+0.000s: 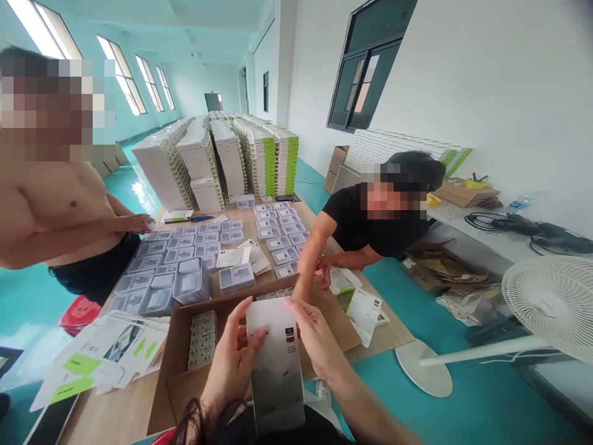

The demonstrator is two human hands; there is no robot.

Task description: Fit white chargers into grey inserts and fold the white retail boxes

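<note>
Between my two hands is a flat white-and-grey printed product box [275, 371], tilted up toward me. My left hand [236, 355] grips its left edge, the thumb lying on the front face. My right hand [317, 337] pinches the upper right edge near a small dark printed panel. Just beyond, an opened cardboard carton [162, 377] holds rows of small white boxed items [202, 339]. A stack of clear plastic trays [192, 281] stands behind the carton, and a single clear tray [236, 278] sits beside it.
Many clear trays [180, 241] cover the table. Printed sleeves [106, 355] lie at left, more [365, 312] at right. Tall stacks of white boxes [222, 161] stand at the back. One co-worker [74, 210] stands left; another [370, 216] reaches in from the right. A white fan [546, 309] stands at right.
</note>
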